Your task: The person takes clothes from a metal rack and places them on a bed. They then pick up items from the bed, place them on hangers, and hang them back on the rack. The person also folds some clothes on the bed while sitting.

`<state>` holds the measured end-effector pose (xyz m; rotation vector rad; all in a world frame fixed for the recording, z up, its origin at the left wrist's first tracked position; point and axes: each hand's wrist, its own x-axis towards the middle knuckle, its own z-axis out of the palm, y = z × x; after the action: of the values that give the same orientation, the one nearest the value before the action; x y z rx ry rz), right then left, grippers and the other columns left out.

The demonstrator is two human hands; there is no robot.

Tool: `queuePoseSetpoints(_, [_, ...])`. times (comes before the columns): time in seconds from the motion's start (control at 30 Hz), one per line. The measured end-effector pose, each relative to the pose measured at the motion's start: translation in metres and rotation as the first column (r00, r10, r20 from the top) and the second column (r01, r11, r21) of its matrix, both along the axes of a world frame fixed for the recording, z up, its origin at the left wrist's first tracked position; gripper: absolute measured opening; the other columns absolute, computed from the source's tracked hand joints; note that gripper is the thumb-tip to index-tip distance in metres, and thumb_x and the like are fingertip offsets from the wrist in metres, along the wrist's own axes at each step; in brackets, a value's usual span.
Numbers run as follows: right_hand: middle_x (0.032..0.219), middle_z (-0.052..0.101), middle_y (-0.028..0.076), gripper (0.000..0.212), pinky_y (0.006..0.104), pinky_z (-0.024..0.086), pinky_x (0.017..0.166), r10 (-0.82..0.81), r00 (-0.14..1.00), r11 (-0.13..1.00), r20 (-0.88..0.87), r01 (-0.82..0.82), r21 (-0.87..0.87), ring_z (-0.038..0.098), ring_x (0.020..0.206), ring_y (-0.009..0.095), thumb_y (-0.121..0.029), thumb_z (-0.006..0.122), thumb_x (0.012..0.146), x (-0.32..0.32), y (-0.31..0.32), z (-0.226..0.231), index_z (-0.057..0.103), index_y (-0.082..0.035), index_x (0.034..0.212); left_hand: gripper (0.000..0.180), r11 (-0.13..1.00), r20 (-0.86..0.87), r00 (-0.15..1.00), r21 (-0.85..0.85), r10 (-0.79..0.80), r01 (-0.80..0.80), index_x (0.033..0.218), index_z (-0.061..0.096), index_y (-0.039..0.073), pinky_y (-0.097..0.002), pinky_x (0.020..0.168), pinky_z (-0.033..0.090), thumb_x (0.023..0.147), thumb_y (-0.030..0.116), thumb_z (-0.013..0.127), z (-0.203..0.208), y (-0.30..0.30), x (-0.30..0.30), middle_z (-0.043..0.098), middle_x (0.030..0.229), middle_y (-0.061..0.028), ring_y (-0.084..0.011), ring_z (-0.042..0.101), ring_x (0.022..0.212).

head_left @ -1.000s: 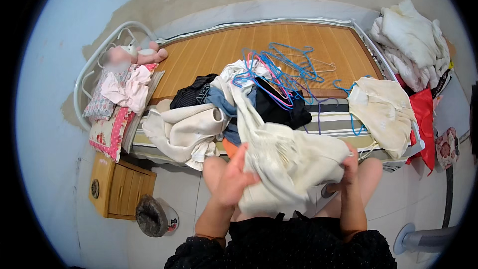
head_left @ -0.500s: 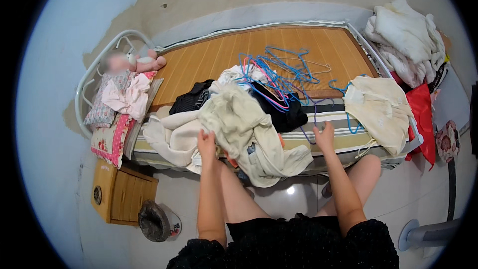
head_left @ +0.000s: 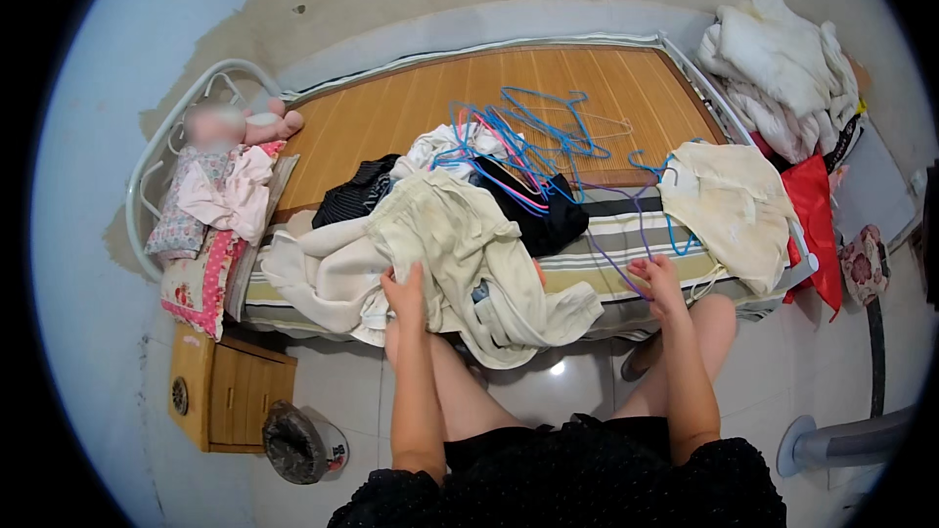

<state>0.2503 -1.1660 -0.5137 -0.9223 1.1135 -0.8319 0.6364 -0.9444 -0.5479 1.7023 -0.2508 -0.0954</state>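
A large cream garment (head_left: 455, 249) lies crumpled over the bed's front edge, part of it hanging down. My left hand (head_left: 404, 298) is at its near left side, fingers bent onto the fabric. Fingers of my right hand (head_left: 660, 284) are closed on the lower end of a purple hanger (head_left: 641, 225), whose hook points away from me. To the right, a pale yellow top (head_left: 729, 205) lies spread on a blue hanger (head_left: 680, 235). Beyond the cream garment are black clothing (head_left: 548, 220), a white cloth (head_left: 445, 152) and several tangled blue and pink hangers (head_left: 533, 137).
A bamboo mat (head_left: 391, 98) covers the bed's far part. At the left stand pillows (head_left: 201, 274) with a pink plush toy (head_left: 274, 124), and below them a wooden cabinet (head_left: 235, 391) and a lined bin (head_left: 298, 440). White bedding (head_left: 782, 68) is piled at the right.
My right hand has closed on the purple hanger and tilted it closer to me. My left hand has moved onto the cream garment's edge. The whole view has shifted slightly.
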Motion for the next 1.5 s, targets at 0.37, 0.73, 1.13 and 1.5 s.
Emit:
queuePoseSetpoints(0.37, [0.108, 0.062, 0.013, 0.024, 0.0293, 0.057, 0.068, -0.008, 0.995, 0.932, -0.102, -0.03, -0.362, 0.063, 0.099, 0.021, 0.003, 0.037, 0.087, -0.023, 0.077, 0.055, 0.045, -0.002, 0.109, 0.058, 0.668, -0.544, 0.496, -0.737, -0.677, 0.103, 0.135, 0.039, -0.005, -0.0458, 0.094, 0.05, 0.084, 0.01, 0.062, 0.083, 0.005, -0.017, 0.054, 0.127, -0.0218, -0.0341, 0.058, 0.11])
queuePoseSetpoints(0.73, [0.104, 0.062, 0.016, 0.022, 0.034, 0.053, 0.081, 0.372, 0.868, 0.655, -0.329, -0.496, -0.57, 0.066, 0.095, 0.024, 0.005, 0.04, 0.088, 0.064, 0.119, 0.07, 0.044, 0.001, 0.11, 0.057, 0.606, -0.182, 0.673, -0.641, -0.717, 0.472, 0.138, 0.042, 0.004, -0.0332, 0.096, 0.045, 0.083, 0.003, 0.06, 0.115, -0.037, -0.128, 0.058, 0.124, -0.0094, -0.0222, 0.058, 0.11])
queuePoseSetpoints(1.13, [0.086, 0.057, 0.012, 0.023, 0.0314, 0.056, 0.075, 0.142, 0.974, 0.705, -0.179, -0.226, -0.672, 0.067, 0.083, 0.022, 0.011, 0.037, 0.082, -0.002, 0.117, 0.044, 0.047, 0.006, 0.102, 0.033, 0.841, 0.477, 0.697, 0.235, -0.536, 0.487, 0.112, 0.059, -0.002, -0.046, 0.11, 0.025, 0.086, 0.018, 0.062, 0.065, -0.139, -0.217, 0.03, 0.146, -0.0277, -0.0454, 0.027, 0.135])
queuePoseSetpoints(1.5, [0.079, 0.057, 0.005, 0.016, 0.0275, 0.054, 0.063, 0.199, 0.98, 0.895, 0.008, -0.179, -0.409, 0.063, 0.069, 0.014, 0.005, 0.042, 0.087, -0.033, 0.119, 0.017, 0.052, 0.001, 0.1, 0.038, -0.258, -0.28, -0.109, 0.579, -0.954, 0.773, 0.104, 0.065, 0.002, -0.0438, 0.089, 0.044, 0.079, 0.03, 0.065, 0.069, -0.136, -0.256, 0.064, 0.096, -0.0186, -0.0377, 0.057, 0.101])
